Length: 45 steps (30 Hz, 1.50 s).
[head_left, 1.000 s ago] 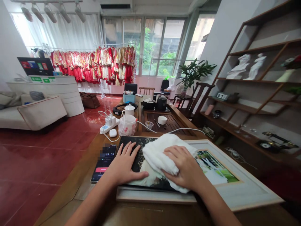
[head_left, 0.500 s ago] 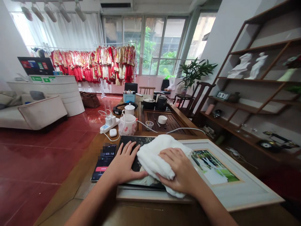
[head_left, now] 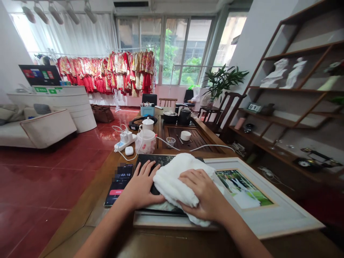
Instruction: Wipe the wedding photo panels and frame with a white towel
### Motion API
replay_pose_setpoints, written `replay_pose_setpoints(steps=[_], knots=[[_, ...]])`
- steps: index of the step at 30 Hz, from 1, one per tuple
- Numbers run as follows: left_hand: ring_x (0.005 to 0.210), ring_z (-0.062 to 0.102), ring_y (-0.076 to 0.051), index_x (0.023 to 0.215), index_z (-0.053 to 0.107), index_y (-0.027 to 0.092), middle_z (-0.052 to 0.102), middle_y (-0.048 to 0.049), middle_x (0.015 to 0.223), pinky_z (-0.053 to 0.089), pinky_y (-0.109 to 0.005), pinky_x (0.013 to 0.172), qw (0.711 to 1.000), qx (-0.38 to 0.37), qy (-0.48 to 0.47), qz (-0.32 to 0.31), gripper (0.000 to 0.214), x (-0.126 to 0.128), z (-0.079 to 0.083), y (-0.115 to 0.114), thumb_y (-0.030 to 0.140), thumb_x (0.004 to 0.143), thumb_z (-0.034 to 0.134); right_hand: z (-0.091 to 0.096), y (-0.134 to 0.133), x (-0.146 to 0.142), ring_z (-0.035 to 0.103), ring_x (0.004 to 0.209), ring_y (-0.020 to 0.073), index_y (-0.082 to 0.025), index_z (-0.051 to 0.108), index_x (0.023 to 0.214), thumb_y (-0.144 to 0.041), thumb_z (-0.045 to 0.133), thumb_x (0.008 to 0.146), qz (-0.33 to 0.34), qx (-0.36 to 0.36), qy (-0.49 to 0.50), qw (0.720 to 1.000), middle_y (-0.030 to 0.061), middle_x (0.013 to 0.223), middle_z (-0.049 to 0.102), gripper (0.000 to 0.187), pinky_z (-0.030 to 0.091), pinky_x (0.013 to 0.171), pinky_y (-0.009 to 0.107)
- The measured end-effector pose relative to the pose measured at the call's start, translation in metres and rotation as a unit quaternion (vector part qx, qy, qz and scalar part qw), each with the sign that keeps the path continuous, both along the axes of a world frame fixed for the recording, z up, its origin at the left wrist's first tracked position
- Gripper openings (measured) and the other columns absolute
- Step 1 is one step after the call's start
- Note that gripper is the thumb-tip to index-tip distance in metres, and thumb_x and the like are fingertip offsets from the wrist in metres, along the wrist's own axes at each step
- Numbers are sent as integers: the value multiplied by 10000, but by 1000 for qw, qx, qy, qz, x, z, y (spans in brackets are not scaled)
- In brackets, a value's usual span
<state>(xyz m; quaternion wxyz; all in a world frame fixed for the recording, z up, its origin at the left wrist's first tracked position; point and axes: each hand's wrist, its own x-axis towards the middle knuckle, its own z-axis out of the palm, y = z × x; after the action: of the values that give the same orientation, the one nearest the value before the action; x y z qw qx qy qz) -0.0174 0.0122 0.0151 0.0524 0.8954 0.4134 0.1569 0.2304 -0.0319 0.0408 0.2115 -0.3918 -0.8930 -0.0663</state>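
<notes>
A large framed photo (head_left: pixel 279 218) with a pale wide border lies flat on the wooden table (head_left: pixel 166 243) in front of me. A smaller dark photo panel (head_left: pixel 156 159) rests on its left part. My left hand (head_left: pixel 141 186) lies flat on the dark panel, fingers spread. My right hand (head_left: pixel 204 195) presses a bunched white towel (head_left: pixel 174 179) onto the panel, fingers curled over the cloth. The two hands are almost touching.
A phone (head_left: pixel 119 181) showing a timer lies left of the panel. Behind it sit a white earbud case (head_left: pixel 129 151), power strip (head_left: pixel 124 141), teapots (head_left: pixel 146 139), cables and a tea tray (head_left: pixel 193 138). Wooden shelves (head_left: pixel 295 93) stand at right, a sofa (head_left: pixel 37 125) at left.
My right hand has slid the towel leftward across the picture toward my left hand. The left hand has stayed flat in place. The phone timer advanced.
</notes>
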Motion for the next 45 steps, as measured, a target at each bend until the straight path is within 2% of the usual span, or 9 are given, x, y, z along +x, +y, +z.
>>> replay_pose_setpoints(steps=[7, 13, 18, 20, 26, 33, 38, 40, 45], knots=[[1412, 169, -335, 1470, 266, 193, 283, -128, 1511, 93, -549, 1149, 1000, -8, 4, 8, 986, 1, 1, 0, 813, 722, 435, -1, 6, 13, 528, 978, 304, -170, 572, 1115, -430, 616, 777, -73, 34, -6, 997, 132, 1087, 615, 429, 371, 835, 448], [1412, 166, -333, 1456, 299, 216, 311, -100, 1501, 97, -536, 1153, 1000, -2, 10, 4, 904, 0, 1, 0, 719, 739, 523, -1, 0, 1, 526, 1008, 288, -196, 557, 1122, -424, 640, 748, 0, -12, -2, 1000, 110, 1098, 605, 445, 354, 875, 443], [1412, 165, -339, 1469, 271, 194, 284, -126, 1510, 93, -551, 1149, 1000, -10, 3, 10, 985, 1, 2, -1, 813, 722, 435, -1, 8, 15, 526, 989, 296, -174, 563, 1098, -427, 614, 782, -93, 26, -6, 995, 123, 1089, 608, 408, 368, 841, 434], [1413, 160, -342, 1469, 274, 190, 282, -129, 1511, 96, -556, 1148, 1000, -12, 0, 9, 998, 1, 2, -1, 825, 714, 428, -2, 8, 16, 520, 992, 301, -165, 562, 1089, -423, 611, 788, -109, 35, -5, 993, 125, 1082, 610, 400, 365, 843, 440], [1411, 170, -336, 1458, 300, 197, 303, -126, 1501, 101, -554, 1149, 1000, -7, -2, 8, 945, 1, 2, -2, 798, 741, 435, -2, 3, 6, 519, 998, 286, -186, 551, 1121, -446, 629, 778, -19, 2, -7, 1000, 112, 1112, 598, 437, 352, 878, 438], [1416, 147, -346, 1468, 279, 183, 270, -134, 1516, 94, -558, 1149, 1000, -14, 4, 12, 1015, 1, 3, -1, 844, 708, 406, -1, 10, 22, 519, 989, 302, -174, 552, 1076, -429, 605, 802, -109, 42, -8, 993, 123, 1081, 603, 378, 368, 838, 435], [1413, 162, -339, 1462, 291, 198, 293, -120, 1507, 102, -547, 1150, 1000, -9, -1, 10, 971, 1, 3, -1, 817, 726, 427, -1, 3, 9, 522, 993, 288, -184, 548, 1106, -424, 644, 761, -19, 11, -9, 1000, 115, 1084, 599, 431, 357, 873, 439], [1414, 158, -339, 1462, 288, 201, 292, -117, 1508, 99, -547, 1150, 1000, -8, -1, 11, 965, 1, 2, 0, 813, 729, 428, 0, 3, 11, 523, 995, 284, -185, 545, 1114, -426, 642, 763, -9, 8, -10, 1000, 115, 1089, 598, 437, 356, 875, 433], [1413, 151, -350, 1472, 267, 195, 279, -115, 1513, 92, -549, 1151, 1000, -10, -2, 9, 1017, 0, 2, 0, 841, 702, 419, 2, 9, 25, 522, 959, 289, -181, 561, 1040, -415, 632, 772, -89, 36, -13, 995, 112, 1057, 601, 363, 364, 831, 429]])
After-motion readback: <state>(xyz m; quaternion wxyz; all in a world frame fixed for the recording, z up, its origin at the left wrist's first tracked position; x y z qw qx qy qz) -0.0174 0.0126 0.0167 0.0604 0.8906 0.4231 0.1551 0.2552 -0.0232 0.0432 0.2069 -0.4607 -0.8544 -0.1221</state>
